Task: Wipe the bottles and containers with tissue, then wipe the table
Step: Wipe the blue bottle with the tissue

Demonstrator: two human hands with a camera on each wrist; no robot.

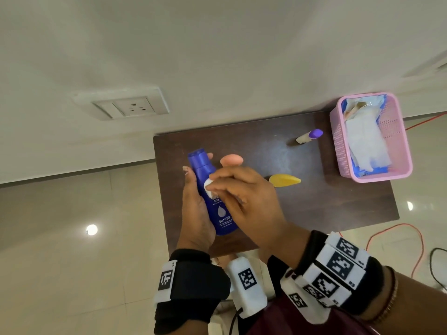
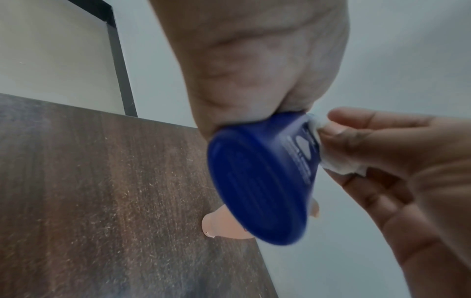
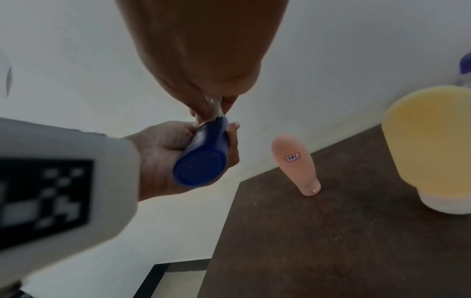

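The right hand (image 1: 244, 194) pinches a small wad of tissue (image 1: 208, 187) in curled fingers (image 2: 362, 129) against the blue bottle (image 1: 212, 194), which the left hand (image 1: 196, 209) grips, lifted over the surface (image 1: 314, 201). Hard rubbing could twist the smooth bottle loose, dropping it onto the pink bottle (image 1: 231, 160) standing just behind.

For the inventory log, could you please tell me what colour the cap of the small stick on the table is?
Purple cap, clearest in the head view.
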